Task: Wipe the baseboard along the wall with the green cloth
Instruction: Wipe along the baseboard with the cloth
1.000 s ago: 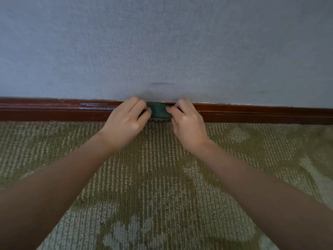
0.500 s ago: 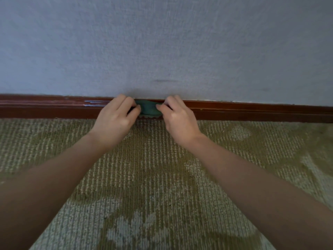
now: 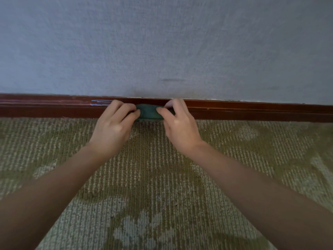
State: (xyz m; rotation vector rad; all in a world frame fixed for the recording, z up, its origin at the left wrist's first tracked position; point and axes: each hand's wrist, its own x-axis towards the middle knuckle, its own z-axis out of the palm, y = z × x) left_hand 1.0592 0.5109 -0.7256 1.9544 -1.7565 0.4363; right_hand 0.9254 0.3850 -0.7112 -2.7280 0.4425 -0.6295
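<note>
Head view, looking down: nearest is a patterned carpet [image 3: 153, 186] in olive and pale tones, with both bare forearms reaching forward over it. Beyond them the left hand [image 3: 115, 125] and right hand [image 3: 177, 124] are each closed on one end of the green cloth [image 3: 148, 113], thumb in front and fingers curled over the top, so only its bunched middle shows between them. The cloth looks dark green, soft and folded small, pressed against the face of the dark red-brown baseboard [image 3: 252, 111] just above the carpet edge. A pale scuff [image 3: 100, 102] marks the board just left of the left hand. Behind rises the grey wall [image 3: 162, 42]. The wiping stroke seems under way; next calls for sliding the cloth sideways under steady pressure.
</note>
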